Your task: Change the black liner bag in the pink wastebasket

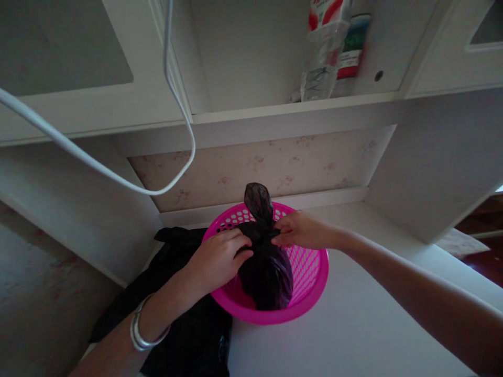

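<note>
Black bag (271, 283) sits inside the pink basket (271, 317) on the white table (353, 319). Its neck is already bunched up, but whether the knot is done cannot be told. Left hand (222, 256) and right hand (301, 230) both pinch it, grip narrow.

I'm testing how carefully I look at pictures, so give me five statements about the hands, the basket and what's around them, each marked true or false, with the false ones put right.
1. The left hand and the right hand both touch the dark bag. True.
2. The basket is blue. False: it is pink.
3. The silver bracelet is on the right wrist. False: it is on the left.
4. A clear container stands on the shelf. True.
5. The white cable lies inside the basket. False: it loops outside it, at the picture's upper left.
</note>
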The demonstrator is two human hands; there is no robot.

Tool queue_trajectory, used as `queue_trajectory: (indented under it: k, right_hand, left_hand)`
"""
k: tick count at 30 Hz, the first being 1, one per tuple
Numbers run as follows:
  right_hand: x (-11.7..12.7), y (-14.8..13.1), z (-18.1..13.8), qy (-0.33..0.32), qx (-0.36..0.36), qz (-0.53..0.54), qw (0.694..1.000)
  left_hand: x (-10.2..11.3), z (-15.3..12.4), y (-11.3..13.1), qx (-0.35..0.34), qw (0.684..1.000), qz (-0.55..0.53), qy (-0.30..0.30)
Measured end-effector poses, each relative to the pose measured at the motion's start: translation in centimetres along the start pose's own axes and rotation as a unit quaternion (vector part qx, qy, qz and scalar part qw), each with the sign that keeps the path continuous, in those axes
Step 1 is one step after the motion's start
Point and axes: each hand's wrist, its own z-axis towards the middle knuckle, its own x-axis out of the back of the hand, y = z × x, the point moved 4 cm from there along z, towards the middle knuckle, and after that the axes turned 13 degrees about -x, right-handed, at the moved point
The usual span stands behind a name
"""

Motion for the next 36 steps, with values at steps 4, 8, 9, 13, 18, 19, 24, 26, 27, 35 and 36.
queue_trajectory:
  k: [4,8,9,13,18,19,24,26,27,35,36]
  right_hand:
    - [-0.7,-0.1,0.6,-0.039,0.052,0.052,0.997]
    - [-1.2,-0.7,0.7,-0.042,0.093,0.022,0.995]
    - [-1.1,-0.8,0.6,-0.032,0.101,-0.001,0.994]
    - [0.4,-0.8,0.2,0.048,0.091,-0.150,0.983]
    - [2.2,-0.1,0.1,0.137,0.057,-0.290,0.945]
    - [2.4,0.0,0.1,0.148,0.047,-0.301,0.941]
    - [2.1,-1.1,-1.1,0.192,0.092,-0.260,0.942]
    - [1.3,-2.2,-1.8,0.178,0.172,-0.223,0.943]
    - [0.8,-2.6,-2.0,0.163,0.206,-0.217,0.940]
    - [-0.7,-2.3,-1.5,0.165,0.251,-0.301,0.905]
    - [-0.6,-2.2,-1.6,0.166,0.246,-0.293,0.909]
  left_hand:
    - [-0.4,0.3,0.6,-0.005,1.000,0.026,0.006]
    - [-0.9,0.8,-0.1,0.021,0.999,0.023,-0.007]
    - [-1.0,0.9,-0.2,0.015,1.000,0.014,-0.023]
    - [-0.8,0.9,-0.6,-0.001,0.998,-0.001,-0.059]
    - [0.8,0.0,-0.1,-0.039,0.997,-0.001,-0.063]
    - [1.1,-0.1,0.0,-0.055,0.996,-0.008,-0.065]
    - [1.5,-0.3,-0.1,-0.068,0.995,-0.051,-0.058]
    - [1.2,-0.2,-0.3,-0.056,0.995,-0.068,-0.048]
    - [1.0,-0.1,-0.4,-0.048,0.995,-0.072,-0.040]
    - [-0.4,-0.1,-0.7,-0.054,0.996,-0.043,-0.056]
    - [-0.4,-0.1,-0.8,-0.052,0.997,-0.043,-0.049]
